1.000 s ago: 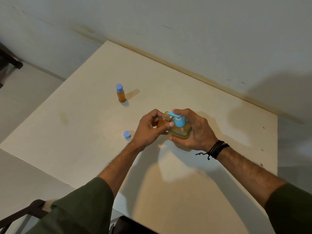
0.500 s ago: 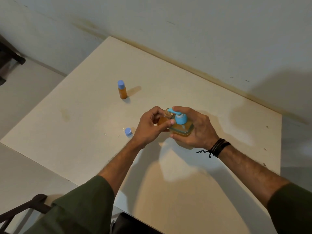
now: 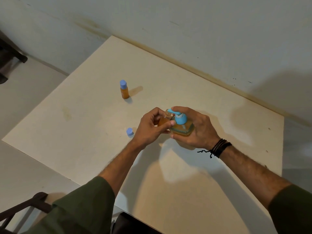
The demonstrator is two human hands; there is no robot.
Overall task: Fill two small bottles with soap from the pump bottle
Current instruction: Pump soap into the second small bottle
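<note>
A small orange bottle with a blue cap [image 3: 124,89] is standing far back on the left of the pale wooden table [image 3: 219,105]. A loose little blue cap [image 3: 130,132] is lying nearer, just left of the hands. The left hand [image 3: 150,128] is gripping an open small bottle of orange soap [image 3: 164,119] under the spout. The right hand [image 3: 195,127] is wrapping around the clear square pump bottle with a blue pump [image 3: 181,125], one finger lying on the pump top.

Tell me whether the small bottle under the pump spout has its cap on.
No: the small bottle in the left hand has a bare open neck under the spout, and a loose blue cap lies on the table.
</note>
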